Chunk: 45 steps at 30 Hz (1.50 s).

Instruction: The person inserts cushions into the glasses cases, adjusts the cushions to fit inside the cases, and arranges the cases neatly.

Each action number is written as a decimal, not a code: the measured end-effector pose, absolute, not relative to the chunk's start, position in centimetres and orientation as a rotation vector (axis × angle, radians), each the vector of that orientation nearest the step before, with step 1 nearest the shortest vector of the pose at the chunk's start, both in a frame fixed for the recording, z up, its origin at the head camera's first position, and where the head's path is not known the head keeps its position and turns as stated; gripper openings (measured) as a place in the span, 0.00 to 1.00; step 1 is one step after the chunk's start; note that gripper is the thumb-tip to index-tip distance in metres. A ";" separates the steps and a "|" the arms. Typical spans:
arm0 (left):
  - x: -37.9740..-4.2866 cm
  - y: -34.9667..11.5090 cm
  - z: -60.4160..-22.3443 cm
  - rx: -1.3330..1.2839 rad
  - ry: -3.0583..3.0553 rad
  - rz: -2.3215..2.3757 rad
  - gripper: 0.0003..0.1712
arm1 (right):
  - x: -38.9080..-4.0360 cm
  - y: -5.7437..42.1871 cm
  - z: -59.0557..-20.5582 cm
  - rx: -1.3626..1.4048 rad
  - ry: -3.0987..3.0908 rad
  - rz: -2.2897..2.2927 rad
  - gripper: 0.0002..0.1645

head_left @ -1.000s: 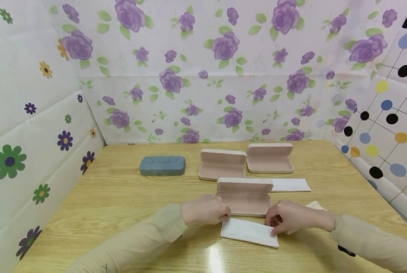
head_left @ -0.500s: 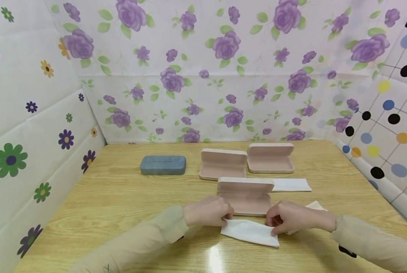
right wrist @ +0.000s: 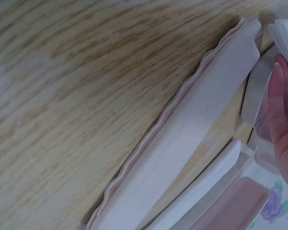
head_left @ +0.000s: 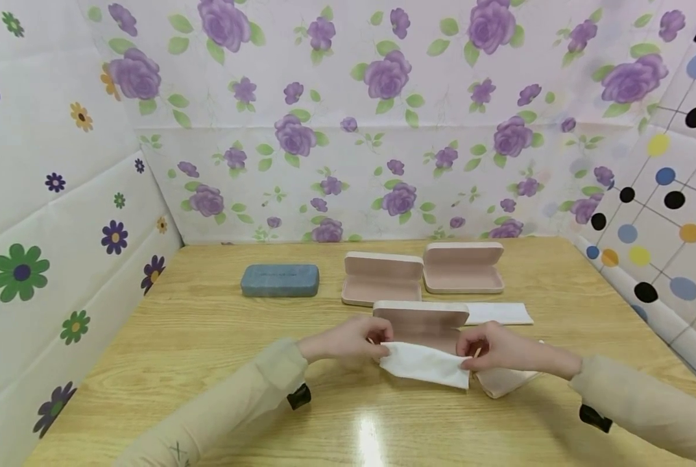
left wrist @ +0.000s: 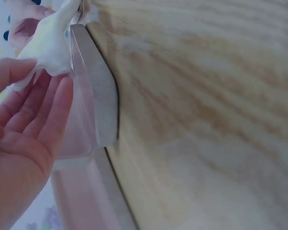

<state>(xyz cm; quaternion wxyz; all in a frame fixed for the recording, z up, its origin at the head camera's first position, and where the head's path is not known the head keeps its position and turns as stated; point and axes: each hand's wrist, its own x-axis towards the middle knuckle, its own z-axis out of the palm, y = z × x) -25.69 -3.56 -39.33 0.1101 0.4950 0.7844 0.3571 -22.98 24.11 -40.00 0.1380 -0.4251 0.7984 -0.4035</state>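
Observation:
A folded white cloth (head_left: 426, 364) is stretched between both hands, just in front of an open glasses case (head_left: 420, 318) with a pink lining. My left hand (head_left: 348, 338) pinches its left end between thumb and fingers, which the left wrist view shows from the palm side. At the opposite end my right hand (head_left: 499, 350) pinches the cloth too. The cloth overlaps the front part of the case's base in the head view, hiding it. Beneath the right hand lies a folded cream cloth (head_left: 505, 381), seen long and layered in the right wrist view.
Two more open glasses cases, one at centre (head_left: 381, 279) and one to its right (head_left: 463, 269), stand behind. A closed blue glasses case (head_left: 280, 280) sits at the back left. Another folded white cloth (head_left: 499, 314) lies behind the right hand. Patterned sheets (head_left: 348, 130) enclose the table.
Both hands have raised the white cloth from the table and carried it away from the body toward the open case. More of the cream cloth now shows under the right hand.

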 end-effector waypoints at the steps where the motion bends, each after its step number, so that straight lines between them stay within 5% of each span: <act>1: -25.6 -3.6 -39.2 1.419 2.293 1.095 0.06 | -23.2 24.2 -40.1 -1.224 2.313 -1.196 0.05; 14: -25.2 -3.7 -38.5 0.825 2.041 1.626 0.11 | -22.5 23.2 -38.1 -0.652 2.413 -1.539 0.10; 45: -25.7 -3.5 -40.7 0.564 2.311 1.626 0.13 | -23.0 22.6 -41.1 -0.306 2.711 -1.447 0.13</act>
